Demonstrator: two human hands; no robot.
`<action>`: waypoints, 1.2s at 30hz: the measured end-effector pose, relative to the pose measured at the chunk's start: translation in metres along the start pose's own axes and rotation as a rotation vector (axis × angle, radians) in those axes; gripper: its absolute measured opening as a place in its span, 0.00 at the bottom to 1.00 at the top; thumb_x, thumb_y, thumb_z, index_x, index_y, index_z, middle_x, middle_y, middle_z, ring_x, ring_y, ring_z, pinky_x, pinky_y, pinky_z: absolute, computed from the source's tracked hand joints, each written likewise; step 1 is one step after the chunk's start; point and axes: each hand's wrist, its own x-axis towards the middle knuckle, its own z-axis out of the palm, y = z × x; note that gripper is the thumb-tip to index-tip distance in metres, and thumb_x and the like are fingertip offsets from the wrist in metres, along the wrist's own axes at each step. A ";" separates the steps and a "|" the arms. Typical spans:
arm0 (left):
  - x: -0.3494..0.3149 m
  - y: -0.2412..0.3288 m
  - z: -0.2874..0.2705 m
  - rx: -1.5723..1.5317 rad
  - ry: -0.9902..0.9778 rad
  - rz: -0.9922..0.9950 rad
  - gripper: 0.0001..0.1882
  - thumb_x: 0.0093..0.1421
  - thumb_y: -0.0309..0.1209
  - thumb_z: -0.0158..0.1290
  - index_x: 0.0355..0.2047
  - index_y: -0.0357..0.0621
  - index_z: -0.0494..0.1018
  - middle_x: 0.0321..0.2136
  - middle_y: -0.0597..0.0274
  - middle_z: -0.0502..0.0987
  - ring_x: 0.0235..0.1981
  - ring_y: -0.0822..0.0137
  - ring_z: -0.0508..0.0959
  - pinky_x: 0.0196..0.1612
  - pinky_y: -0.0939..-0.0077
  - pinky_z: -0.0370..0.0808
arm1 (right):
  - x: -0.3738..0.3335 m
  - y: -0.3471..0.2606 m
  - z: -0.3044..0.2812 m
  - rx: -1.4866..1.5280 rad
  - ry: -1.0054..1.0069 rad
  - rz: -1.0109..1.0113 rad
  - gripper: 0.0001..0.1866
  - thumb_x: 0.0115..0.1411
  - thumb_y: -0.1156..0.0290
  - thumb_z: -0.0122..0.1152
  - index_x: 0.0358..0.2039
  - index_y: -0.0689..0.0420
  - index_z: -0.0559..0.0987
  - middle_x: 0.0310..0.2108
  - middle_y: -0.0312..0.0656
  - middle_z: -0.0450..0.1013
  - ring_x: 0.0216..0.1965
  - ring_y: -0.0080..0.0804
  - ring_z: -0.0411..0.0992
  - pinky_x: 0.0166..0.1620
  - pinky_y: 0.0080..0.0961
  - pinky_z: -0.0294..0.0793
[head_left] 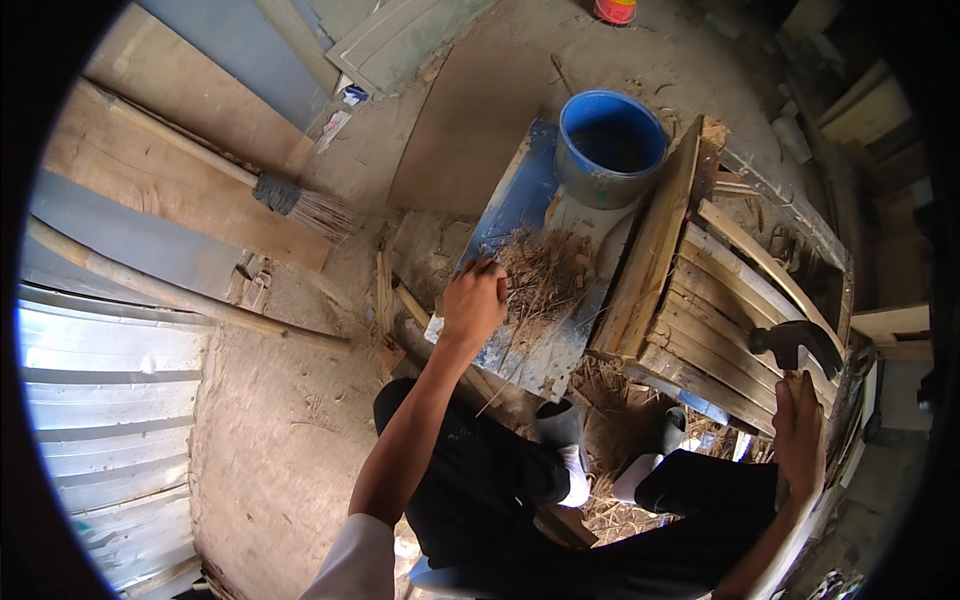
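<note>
My right hand (797, 435) grips a hammer (797, 342) by its wooden handle. The dark claw head is up, over the right side of a slatted wooden crate (715, 315). My left hand (474, 303) is closed, fingers curled in, at the left edge of a heap of thin brown pieces (547, 272). Whether they are nails or straw is too fine to tell. What the fingers pinch, if anything, is hidden. The heap lies on a worn blue-and-grey board (505, 215) in front of me, left of the crate.
A blue bucket (612, 150) stands at the board's far end. To the left lie a twig broom (300, 205), a long pole (180, 285) and wooden panels (165, 145). A corrugated metal sheet (115, 430) is at lower left. Loose straw and scraps surround my shoes (560, 422).
</note>
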 end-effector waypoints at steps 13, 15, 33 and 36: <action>0.027 0.070 -0.072 -1.075 -0.155 -0.265 0.09 0.62 0.22 0.50 0.41 0.38 0.76 0.26 0.65 0.75 0.28 0.75 0.75 0.34 0.74 0.77 | 0.002 0.009 0.003 0.193 0.107 -0.237 0.22 0.66 0.59 0.51 0.47 0.69 0.69 0.27 0.67 0.72 0.34 0.66 0.72 0.33 0.51 0.70; 0.041 0.098 -0.083 -1.363 -0.238 -0.173 0.11 0.62 0.22 0.50 0.44 0.33 0.74 0.30 0.63 0.75 0.32 0.72 0.76 0.39 0.73 0.78 | 0.002 0.009 0.002 0.203 0.107 -0.270 0.21 0.66 0.59 0.51 0.45 0.68 0.69 0.25 0.65 0.72 0.31 0.66 0.72 0.31 0.51 0.69; 0.126 0.224 -0.003 -1.106 0.084 -0.004 0.10 0.62 0.30 0.56 0.41 0.37 0.77 0.35 0.65 0.78 0.37 0.77 0.75 0.45 0.81 0.70 | 0.032 0.054 0.012 0.595 -0.003 -0.321 0.20 0.68 0.58 0.47 0.37 0.68 0.71 0.12 0.45 0.67 0.07 0.32 0.65 0.14 0.30 0.66; 0.118 0.222 0.003 -1.090 0.147 -0.015 0.10 0.62 0.30 0.57 0.41 0.36 0.77 0.32 0.67 0.78 0.34 0.81 0.73 0.41 0.85 0.69 | 0.032 0.061 0.014 0.638 -0.045 -0.271 0.20 0.68 0.58 0.48 0.36 0.68 0.71 0.12 0.46 0.67 0.08 0.33 0.66 0.15 0.31 0.66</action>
